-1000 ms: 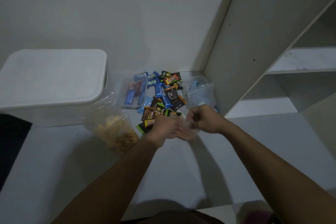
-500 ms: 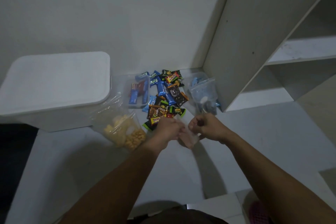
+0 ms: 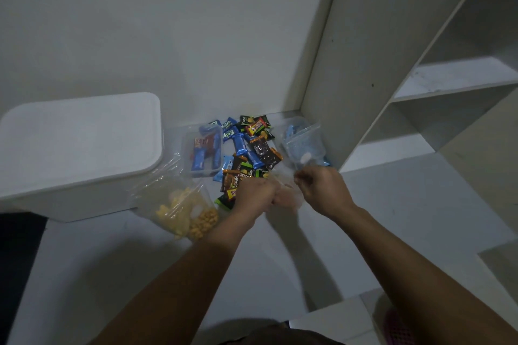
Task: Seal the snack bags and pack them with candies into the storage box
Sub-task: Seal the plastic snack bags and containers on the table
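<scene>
Centrally, a thin, crinkled clear plastic snack bag [image 3: 284,193] is stretched between the left hand [image 3: 256,194] and right hand [image 3: 319,187], both sets of fingers pinched on its top edge; glossy, colourful candy wrappers [image 3: 246,154] lie heaped just behind; a clear bag of yellow puffs [image 3: 185,210] sits left, beside the smooth white lidded storage box [image 3: 78,145]; pale matte desk [image 3: 140,260], plain white wall [image 3: 168,36]

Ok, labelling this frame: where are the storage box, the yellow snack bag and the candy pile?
storage box [image 3: 78,131], head view, on its white lid.
yellow snack bag [image 3: 182,210], head view, on the yellow snacks inside.
candy pile [image 3: 252,148], head view, on a blue wrapper mid-pile.
</scene>
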Motion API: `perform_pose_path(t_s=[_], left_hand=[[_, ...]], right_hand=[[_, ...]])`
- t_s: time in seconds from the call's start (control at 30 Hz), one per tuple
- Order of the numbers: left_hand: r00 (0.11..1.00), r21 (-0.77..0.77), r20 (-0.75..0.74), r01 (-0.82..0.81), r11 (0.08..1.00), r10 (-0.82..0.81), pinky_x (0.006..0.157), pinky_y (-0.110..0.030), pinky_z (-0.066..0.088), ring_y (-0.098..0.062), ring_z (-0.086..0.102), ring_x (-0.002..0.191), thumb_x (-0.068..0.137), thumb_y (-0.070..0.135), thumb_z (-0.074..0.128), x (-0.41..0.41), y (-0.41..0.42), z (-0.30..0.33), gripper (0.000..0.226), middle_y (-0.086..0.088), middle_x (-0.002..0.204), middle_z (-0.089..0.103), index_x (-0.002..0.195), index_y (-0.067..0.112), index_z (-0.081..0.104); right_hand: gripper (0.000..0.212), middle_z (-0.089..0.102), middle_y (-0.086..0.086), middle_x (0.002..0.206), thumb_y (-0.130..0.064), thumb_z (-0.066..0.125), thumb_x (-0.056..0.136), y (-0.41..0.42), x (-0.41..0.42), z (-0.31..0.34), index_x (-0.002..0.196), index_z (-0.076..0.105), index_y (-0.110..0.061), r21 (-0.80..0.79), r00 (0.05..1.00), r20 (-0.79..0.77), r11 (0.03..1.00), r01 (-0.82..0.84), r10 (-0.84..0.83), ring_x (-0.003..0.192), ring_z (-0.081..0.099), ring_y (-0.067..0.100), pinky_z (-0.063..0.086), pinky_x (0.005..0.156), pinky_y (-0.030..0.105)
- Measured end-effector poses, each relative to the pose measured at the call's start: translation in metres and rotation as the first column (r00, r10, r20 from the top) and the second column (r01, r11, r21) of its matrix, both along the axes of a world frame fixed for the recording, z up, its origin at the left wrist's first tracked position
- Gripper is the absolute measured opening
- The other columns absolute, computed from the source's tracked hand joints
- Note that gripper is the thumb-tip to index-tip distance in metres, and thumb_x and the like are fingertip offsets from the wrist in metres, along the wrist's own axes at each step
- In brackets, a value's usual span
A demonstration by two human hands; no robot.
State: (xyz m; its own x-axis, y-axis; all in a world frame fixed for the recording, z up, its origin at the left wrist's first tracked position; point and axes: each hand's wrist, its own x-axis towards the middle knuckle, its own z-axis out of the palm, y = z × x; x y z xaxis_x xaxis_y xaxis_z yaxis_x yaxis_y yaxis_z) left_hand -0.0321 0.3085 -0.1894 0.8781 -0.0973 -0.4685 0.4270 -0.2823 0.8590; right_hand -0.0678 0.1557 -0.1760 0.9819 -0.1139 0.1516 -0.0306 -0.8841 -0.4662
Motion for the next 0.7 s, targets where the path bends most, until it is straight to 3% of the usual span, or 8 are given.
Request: perform_pose_path(t_s=[0.07,0.13,0.2,0.27,0.33,0.43,0.53,0.7], left_hand=[[0.983,0.099,0.178,-0.071,0.993,0.052,0.068,-0.037,0.057,-0.018,0.062,0.076,0.068,0.012,0.059,0.003,0.004,0.001,0.016,0.005,0.077,0.063,0.079,0.022,0.064],[0.937,0.137,0.350,-0.048,0.989,-0.003,0.077,-0.039,0.056,-0.016,0.059,0.092,0.065,0.015,0.063,0.006,0.008,0.003,0.042,0.009,0.098,0.058,0.103,0.032,0.060],[0.865,0.155,0.486,0.056,0.986,-0.125,0.085,-0.019,0.048,-0.008,0.054,0.095,0.072,0.008,0.069,0.009,0.010,0.011,0.044,0.005,0.107,0.058,0.113,0.023,0.063],[0.802,0.183,0.560,0.122,0.976,-0.205,0.079,-0.009,0.045,0.002,0.054,0.084,0.077,0.002,0.070,0.013,0.011,0.022,0.025,0.005,0.096,0.063,0.098,0.014,0.070],[0.780,0.199,0.578,0.150,0.968,-0.239,0.076,-0.019,0.049,0.001,0.057,0.077,0.078,0.006,0.072,0.018,0.011,0.028,0.011,0.007,0.083,0.066,0.083,0.016,0.072],[0.763,0.229,0.595,0.139,0.963,-0.252,0.075,-0.031,0.051,-0.012,0.061,0.078,0.078,0.009,0.071,0.021,0.010,0.030,0.012,0.003,0.079,0.067,0.076,0.020,0.068],[0.750,0.235,0.626,0.081,0.969,-0.214,0.076,-0.033,0.052,-0.015,0.061,0.079,0.076,0.008,0.071,0.022,0.009,0.036,0.013,0.004,0.078,0.066,0.074,0.021,0.068],[0.750,0.213,0.632,0.075,0.974,-0.196,0.075,-0.038,0.054,-0.015,0.063,0.077,0.076,0.010,0.072,0.027,0.013,0.041,0.017,0.004,0.077,0.067,0.071,0.025,0.066]], right_hand=[[0.011,0.075,0.004,0.087,-0.012,0.065,0.084,-0.003,0.003,0.007,0.089,0.076,-0.014,0.018,1.000,-0.018,1.000,-0.012,0.012,0.081,0.067,0.023,0.053,0.073,0.032],[0.011,0.073,0.000,0.083,-0.010,0.065,0.084,-0.006,0.006,0.014,0.086,0.075,-0.015,0.054,0.999,-0.043,0.998,-0.019,0.021,0.079,0.065,0.018,0.048,0.071,0.026],[0.013,0.067,-0.008,0.075,-0.008,0.064,0.084,-0.008,0.009,0.023,0.083,0.073,-0.017,0.090,0.997,-0.066,0.995,-0.042,0.048,0.075,0.061,0.013,0.044,0.070,0.023],[0.013,0.063,-0.010,0.073,-0.007,0.063,0.085,-0.009,0.010,0.030,0.081,0.071,-0.017,0.113,0.994,-0.084,0.992,-0.060,0.069,0.073,0.060,0.012,0.042,0.067,0.023],[0.013,0.065,-0.004,0.074,-0.009,0.061,0.088,-0.009,0.011,0.040,0.080,0.068,-0.016,0.150,0.991,-0.105,0.987,-0.066,0.082,0.072,0.061,0.017,0.041,0.062,0.024],[0.016,0.066,0.003,0.074,-0.015,0.059,0.092,-0.006,0.010,0.051,0.077,0.060,-0.021,0.206,0.988,-0.105,0.975,-0.087,0.110,0.070,0.062,0.023,0.044,0.062,0.028],[0.011,0.066,0.000,0.075,-0.023,0.066,0.088,-0.003,0.007,0.059,0.078,0.062,-0.020,0.240,0.988,-0.083,0.965,-0.104,0.127,0.071,0.060,0.016,0.046,0.065,0.028],[0.007,0.066,0.001,0.079,-0.018,0.069,0.085,0.002,0.006,0.063,0.080,0.064,-0.018,0.153,0.992,-0.032,0.982,-0.114,0.120,0.076,0.061,0.019,0.049,0.072,0.032]])
